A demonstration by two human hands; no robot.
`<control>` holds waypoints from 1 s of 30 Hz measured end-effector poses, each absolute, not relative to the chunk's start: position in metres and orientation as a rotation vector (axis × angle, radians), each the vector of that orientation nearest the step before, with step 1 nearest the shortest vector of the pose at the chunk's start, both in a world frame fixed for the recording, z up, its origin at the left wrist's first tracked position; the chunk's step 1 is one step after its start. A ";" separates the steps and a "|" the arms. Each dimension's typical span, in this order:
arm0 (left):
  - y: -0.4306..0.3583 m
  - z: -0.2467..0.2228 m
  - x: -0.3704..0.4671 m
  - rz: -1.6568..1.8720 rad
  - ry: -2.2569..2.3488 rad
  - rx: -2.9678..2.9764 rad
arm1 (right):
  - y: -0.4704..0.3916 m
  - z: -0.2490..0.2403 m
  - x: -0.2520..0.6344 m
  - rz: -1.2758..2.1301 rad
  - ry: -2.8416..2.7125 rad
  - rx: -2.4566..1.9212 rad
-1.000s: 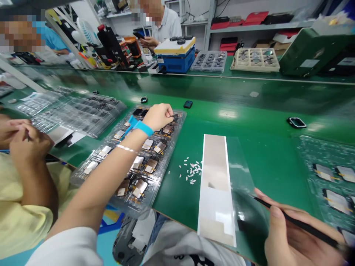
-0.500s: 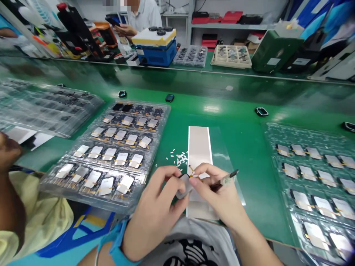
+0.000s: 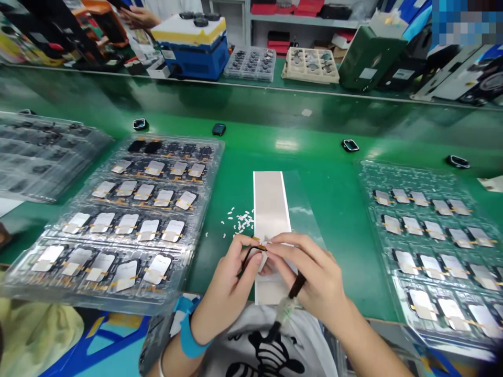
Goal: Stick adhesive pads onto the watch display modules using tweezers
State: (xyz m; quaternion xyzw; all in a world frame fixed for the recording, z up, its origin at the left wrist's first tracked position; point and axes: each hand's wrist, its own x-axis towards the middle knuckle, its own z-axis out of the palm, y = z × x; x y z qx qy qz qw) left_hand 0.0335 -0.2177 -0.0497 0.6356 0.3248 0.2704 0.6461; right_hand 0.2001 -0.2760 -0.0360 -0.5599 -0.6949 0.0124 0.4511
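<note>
In my left hand (image 3: 223, 283) a small watch screen (image 3: 261, 262), pale on its back with a dark edge, is held between thumb and fingers. My right hand (image 3: 314, 267) pinches at the orange flex cable (image 3: 260, 246) along the screen's upper edge. A slim dark tool (image 3: 283, 309) with a clear wrapped section is tucked in that same hand and points down toward my lap. Beneath both hands lies a beige strip with white edges (image 3: 269, 193) on a clear sheet. Small white pieces (image 3: 243, 222) are scattered left of it. Fingers partly hide the screen.
A clear tray (image 3: 214, 173) with rows of watch screens lies left, another tray (image 3: 371, 180) right. Stacked trays (image 3: 43, 157) sit far left. Watch cases (image 3: 350, 145) line the back of the green bench. A raised shelf holds a blue machine (image 3: 192, 55). A co-worker's yellow sleeve (image 3: 39, 335) shows lower left.
My view has shifted, so the bench sits further left and slightly higher. The screen is tilted differently in my left hand. The dark tool has swung from pointing up right to pointing down.
</note>
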 end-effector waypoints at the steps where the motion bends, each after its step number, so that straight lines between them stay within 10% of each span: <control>1: -0.217 -0.050 0.033 0.617 0.746 1.456 | -0.276 -0.039 0.200 -0.024 -1.758 -1.396; 16: -0.208 -0.058 0.032 0.714 0.767 1.634 | -0.266 -0.036 0.194 -0.096 -1.942 -1.507; 30: -0.214 -0.061 0.031 0.791 0.795 1.283 | -0.204 -0.036 0.202 1.070 -1.341 -1.503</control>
